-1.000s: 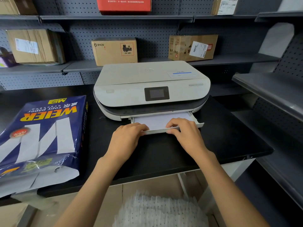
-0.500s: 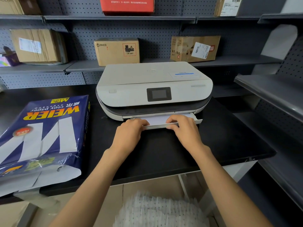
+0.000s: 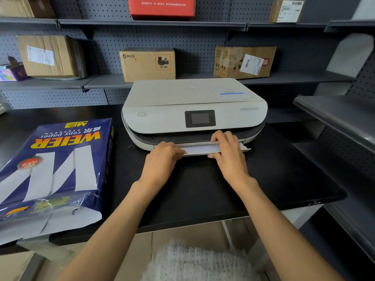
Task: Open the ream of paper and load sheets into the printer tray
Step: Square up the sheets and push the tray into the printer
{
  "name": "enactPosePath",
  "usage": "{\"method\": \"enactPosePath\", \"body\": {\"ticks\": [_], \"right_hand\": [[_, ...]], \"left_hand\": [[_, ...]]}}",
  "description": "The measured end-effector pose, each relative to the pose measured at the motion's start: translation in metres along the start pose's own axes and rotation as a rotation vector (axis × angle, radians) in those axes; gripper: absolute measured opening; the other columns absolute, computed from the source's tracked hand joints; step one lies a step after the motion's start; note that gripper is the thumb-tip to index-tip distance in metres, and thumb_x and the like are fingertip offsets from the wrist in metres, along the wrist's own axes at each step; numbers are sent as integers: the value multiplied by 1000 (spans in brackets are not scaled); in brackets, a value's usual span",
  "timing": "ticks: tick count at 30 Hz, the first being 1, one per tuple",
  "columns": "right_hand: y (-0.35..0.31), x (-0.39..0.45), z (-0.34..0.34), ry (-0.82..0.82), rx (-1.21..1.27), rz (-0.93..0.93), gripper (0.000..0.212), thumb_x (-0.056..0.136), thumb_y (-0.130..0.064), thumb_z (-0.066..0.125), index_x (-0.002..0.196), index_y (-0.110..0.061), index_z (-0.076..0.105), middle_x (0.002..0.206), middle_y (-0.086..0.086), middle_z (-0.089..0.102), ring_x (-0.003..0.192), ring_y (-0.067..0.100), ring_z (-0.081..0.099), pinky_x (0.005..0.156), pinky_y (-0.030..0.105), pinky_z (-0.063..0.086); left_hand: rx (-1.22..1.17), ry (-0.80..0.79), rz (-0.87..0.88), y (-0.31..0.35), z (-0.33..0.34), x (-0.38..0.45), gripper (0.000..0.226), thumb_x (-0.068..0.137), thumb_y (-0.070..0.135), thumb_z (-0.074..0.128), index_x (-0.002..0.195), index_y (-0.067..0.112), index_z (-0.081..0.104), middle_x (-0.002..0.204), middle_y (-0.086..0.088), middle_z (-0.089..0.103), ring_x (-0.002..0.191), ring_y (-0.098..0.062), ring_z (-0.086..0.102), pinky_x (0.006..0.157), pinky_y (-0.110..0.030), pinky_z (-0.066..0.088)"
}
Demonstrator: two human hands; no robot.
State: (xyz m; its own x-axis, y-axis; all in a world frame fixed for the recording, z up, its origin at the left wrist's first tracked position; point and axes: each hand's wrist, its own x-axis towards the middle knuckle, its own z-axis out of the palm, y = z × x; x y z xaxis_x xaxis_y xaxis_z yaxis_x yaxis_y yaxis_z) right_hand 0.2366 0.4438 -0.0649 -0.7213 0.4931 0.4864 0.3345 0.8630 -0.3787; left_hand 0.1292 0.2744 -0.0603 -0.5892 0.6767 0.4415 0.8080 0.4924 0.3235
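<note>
The printer [image 3: 192,110] sits on the black table [image 3: 203,189], its front facing the person. The paper tray [image 3: 244,147] projects only slightly from the lower front of the printer, and a narrow strip of white sheets [image 3: 200,148] is visible inside it. The left hand [image 3: 162,161] rests against the left part of the tray's front edge, palm down, with the fingers close together and bent over the edge; the fingertips are hidden from view, so it cannot be determined whether they grip the edge or only press on it. The right hand [image 3: 228,153] is placed on the right part of the tray: its fingers lie over the top of the tray front and reach the printer's lower lip, while the thumb is tucked below the tray edge, so the edge sits between thumb and fingers. The two hands are apart, with the exposed sheets between them. The ream of paper [image 3: 54,163] lies flat on the table to the left of the printer, well apart from it, in a blue wrapper; the near end of the wrapper is torn open and overhangs the table edge. Cardboard boxes [image 3: 148,63] stand on the shelf [image 3: 105,82] behind the printer.
</note>
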Motion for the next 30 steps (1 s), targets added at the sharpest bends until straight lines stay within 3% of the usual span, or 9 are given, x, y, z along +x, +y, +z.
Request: {"method": "enactPosePath", "body": {"ticks": [3,6,10,14,17,21,30], "right_hand": [[-1,5,-2,-3,-7,10,49,77,-10,80,115,-18,51,111,2,48,104,20,45,61,33,47],[-1,9,0,10,-20,40,53,77,-16,81,120,-20,50,113,2,48,106,20,45,60,33,47],[0,14,1,20,-63,34,45,78,-23,80,113,-20,51,113,1,46,103,19,44,56,30,41],[-1,15,3,42,-127,33,40,79,-28,79,108,-21,53,112,-1,48,104,19,45,57,29,38],[-1,17,2,69,-163,21,38,78,-30,79,107,-21,56,110,-1,54,104,20,49,65,31,40],[-1,18,1,81,-176,2,35,78,-30,78,105,-21,58,106,-2,58,100,21,54,84,34,38],[-3,22,0,79,-199,31,30,76,-31,78,99,-23,60,99,-4,59,98,19,55,85,33,33]], "left_hand": [[43,28,35,1,0,3,23,93,15,63,107,28,75,105,7,68,98,-22,56,64,-37,50],[127,106,89,0,1,8,20,85,12,72,97,27,77,93,7,67,86,-22,55,51,-30,36],[200,197,131,-6,6,17,23,74,7,77,88,23,70,87,4,62,79,-24,53,61,-31,31],[233,234,112,-3,8,19,33,72,6,74,97,23,61,92,4,57,82,-24,49,66,-32,35],[231,250,117,-4,7,20,45,69,3,74,107,23,61,101,4,58,89,-25,51,71,-34,37],[215,245,128,-6,8,21,42,73,3,73,109,24,66,103,4,63,91,-25,55,76,-34,37],[205,264,120,-6,11,23,37,70,0,76,99,22,71,89,4,65,84,-26,59,74,-34,39]]}}
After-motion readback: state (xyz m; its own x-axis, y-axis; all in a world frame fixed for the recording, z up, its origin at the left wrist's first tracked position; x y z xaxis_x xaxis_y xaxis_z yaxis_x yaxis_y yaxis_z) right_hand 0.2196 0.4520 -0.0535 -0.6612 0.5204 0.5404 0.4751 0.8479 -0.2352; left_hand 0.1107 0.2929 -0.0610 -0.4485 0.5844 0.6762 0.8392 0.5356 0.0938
